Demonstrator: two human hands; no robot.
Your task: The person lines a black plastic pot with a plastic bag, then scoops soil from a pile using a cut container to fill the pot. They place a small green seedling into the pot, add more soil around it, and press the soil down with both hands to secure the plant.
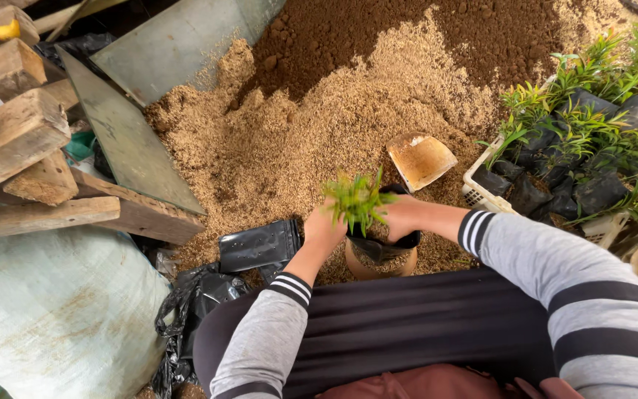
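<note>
A small green seedling (357, 198) stands in a black plastic grow bag (382, 247) that sits inside a tan round pot (378, 267) in front of my knees. My left hand (323, 230) is at the seedling's left side, fingers pressed in at the bag's mouth. My right hand (402, 216) is at its right side, gripping the bag's rim. Both sleeves are grey with dark stripes. The fingertips are hidden by leaves and bag.
A heap of tan husks (311, 125) and dark soil (407, 37) lies ahead, with a tan scoop (421, 159) on it. A white crate (481, 193) of bagged seedlings stands right. Flat black bags (260, 244), wood blocks (23, 133), metal sheets (127, 140) and a pale sack (53, 310) lie left.
</note>
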